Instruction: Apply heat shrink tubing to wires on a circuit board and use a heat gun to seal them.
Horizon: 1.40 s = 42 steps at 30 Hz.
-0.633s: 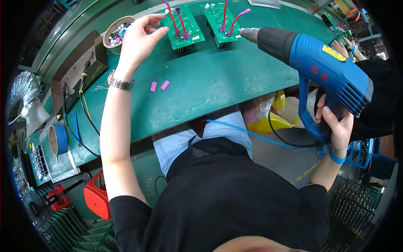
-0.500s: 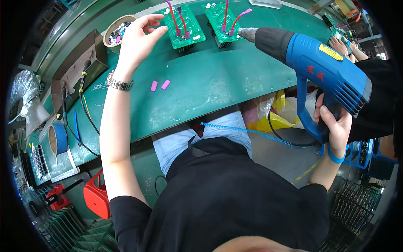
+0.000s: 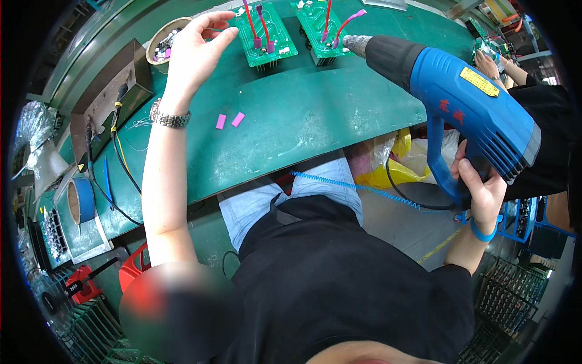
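My right hand point(image 3: 483, 188) grips the handle of a blue heat gun point(image 3: 467, 103). Its metal nozzle points left, close to the right-hand green circuit board point(image 3: 315, 30). Red wires with purple sleeves rise from that board and from the left-hand circuit board point(image 3: 280, 30). My left hand point(image 3: 199, 51) hovers just left of the left board, fingers apart and nothing in them. On the bench in front of it lie two short pink sleeves, a left sleeve point(image 3: 220, 122) and a right sleeve point(image 3: 238, 119).
The green bench point(image 3: 285, 127) carries a round tub of small parts point(image 3: 163, 45) and a brown metal tray point(image 3: 112, 91) with black cables at the left. A blue tape roll point(image 3: 82, 200) stands nearer. Another person's hands point(image 3: 487, 65) work at the far right. A blue coiled cord point(image 3: 357, 188) crosses my lap.
My left hand has shifted slightly up and left. The heat gun stays in my right hand with almost no movement, and the boards stand where they were.
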Available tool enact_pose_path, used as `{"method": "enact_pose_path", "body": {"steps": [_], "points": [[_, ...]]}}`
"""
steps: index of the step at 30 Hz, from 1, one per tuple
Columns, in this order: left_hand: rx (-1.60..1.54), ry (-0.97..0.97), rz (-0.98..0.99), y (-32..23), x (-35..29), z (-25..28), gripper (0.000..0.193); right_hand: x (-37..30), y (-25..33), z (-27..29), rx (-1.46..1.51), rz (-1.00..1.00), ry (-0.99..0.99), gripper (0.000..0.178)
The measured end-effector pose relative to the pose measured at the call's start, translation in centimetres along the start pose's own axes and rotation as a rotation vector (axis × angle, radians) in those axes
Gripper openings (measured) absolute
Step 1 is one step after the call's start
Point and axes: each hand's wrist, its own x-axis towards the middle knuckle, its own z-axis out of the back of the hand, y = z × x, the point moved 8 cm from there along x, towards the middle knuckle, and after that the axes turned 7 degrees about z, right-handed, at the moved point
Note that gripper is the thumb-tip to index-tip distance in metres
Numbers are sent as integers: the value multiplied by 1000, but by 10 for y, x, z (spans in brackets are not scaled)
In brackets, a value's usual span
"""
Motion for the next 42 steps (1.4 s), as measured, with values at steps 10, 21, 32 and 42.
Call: {"method": "enact_pose_path", "body": {"steps": [10, 21, 32, 42], "points": [[6, 8, -14, 1, 0, -2, 31, -5, -4, 1, -2, 47, -9, 30], [0, 19, 23, 6, -5, 0, 29, -4, -2, -9, 13, 110, 34, 28], [-21, 33, 32, 14, -7, -2, 30, -8, 13, -17, -166, 133, 37, 21], [-27, 31, 23, 16, -7, -2, 29, -17, 19, -22, -252, 207, 33, 18]]}}
